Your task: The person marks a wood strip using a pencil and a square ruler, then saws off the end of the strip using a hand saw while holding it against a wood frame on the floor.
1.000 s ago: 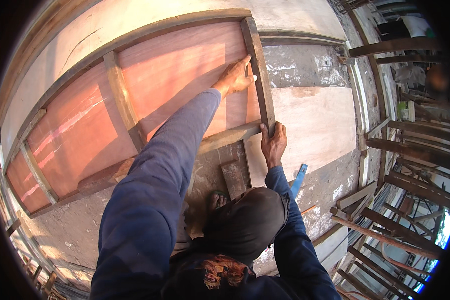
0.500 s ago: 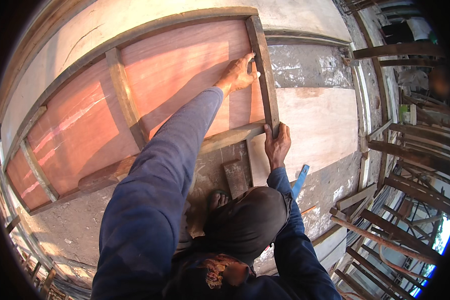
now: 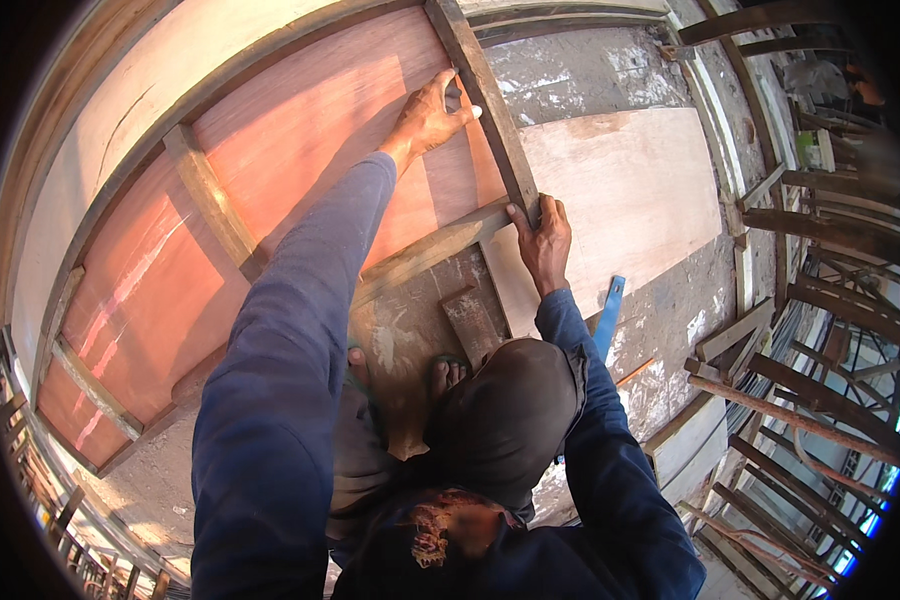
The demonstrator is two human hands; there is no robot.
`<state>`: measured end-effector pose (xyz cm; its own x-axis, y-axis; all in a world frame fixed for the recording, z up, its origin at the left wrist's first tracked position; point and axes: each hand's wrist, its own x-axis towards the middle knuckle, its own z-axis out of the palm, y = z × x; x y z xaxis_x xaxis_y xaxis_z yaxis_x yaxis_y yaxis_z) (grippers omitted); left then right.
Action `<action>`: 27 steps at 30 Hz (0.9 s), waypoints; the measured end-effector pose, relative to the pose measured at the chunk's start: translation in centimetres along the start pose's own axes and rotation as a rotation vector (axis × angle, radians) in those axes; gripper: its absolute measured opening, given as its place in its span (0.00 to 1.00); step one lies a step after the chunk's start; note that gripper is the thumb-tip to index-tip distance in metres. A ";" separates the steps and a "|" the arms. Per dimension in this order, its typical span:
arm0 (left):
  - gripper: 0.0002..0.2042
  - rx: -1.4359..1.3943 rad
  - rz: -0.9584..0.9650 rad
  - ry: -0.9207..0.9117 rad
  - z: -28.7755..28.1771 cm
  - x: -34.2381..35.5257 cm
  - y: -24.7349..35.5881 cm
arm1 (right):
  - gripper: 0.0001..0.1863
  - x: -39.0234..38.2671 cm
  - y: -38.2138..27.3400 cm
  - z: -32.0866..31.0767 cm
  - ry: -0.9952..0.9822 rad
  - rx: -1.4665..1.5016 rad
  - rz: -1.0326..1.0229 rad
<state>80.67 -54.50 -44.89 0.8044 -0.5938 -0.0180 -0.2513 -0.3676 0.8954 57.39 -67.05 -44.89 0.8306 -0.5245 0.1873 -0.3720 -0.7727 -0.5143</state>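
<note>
A long panel [image 3: 320, 95] of reddish plywood, framed with wooden battens, lies in front of me, stretching to the left. My left hand [image 3: 432, 118] reaches over it, thumb on the end batten [image 3: 485, 105] and fingers curled at its inner edge. At the near right corner my right hand [image 3: 544, 246] grips the frame, thumb on top and fingers round the outer side. The near side batten [image 3: 435, 245] meets the end batten beside that hand. What lies under my left fingers is partly hidden.
A pale plywood sheet [image 3: 630, 170] lies on the floor to the right, with a blue handsaw-like strip [image 3: 608, 315] by my right forearm. A short wood block [image 3: 470, 320] lies near my foot. Timber posts and beams [image 3: 835, 232] line the right side.
My view has swung, so the panel and both hands sit further up and left in the picture. Both hands keep about the same places on the frame.
</note>
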 end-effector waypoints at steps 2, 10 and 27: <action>0.45 -0.089 -0.047 0.003 0.4 -0.8 1.1 | 0.20 0.1 -0.2 -0.1 -0.026 0.049 0.011; 0.45 -0.071 -0.243 0.002 3.9 0.6 2.5 | 0.26 0.2 1.3 -0.8 -0.044 0.126 0.032; 0.54 0.320 -0.157 0.182 2.8 0.1 6.2 | 0.28 -0.5 4.1 -2.2 -0.449 0.662 0.601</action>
<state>77.68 -58.81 -40.59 0.9213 -0.3868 -0.0389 -0.2495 -0.6650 0.7039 54.57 -70.74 -45.18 0.7110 -0.4732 -0.5202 -0.5892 0.0029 -0.8080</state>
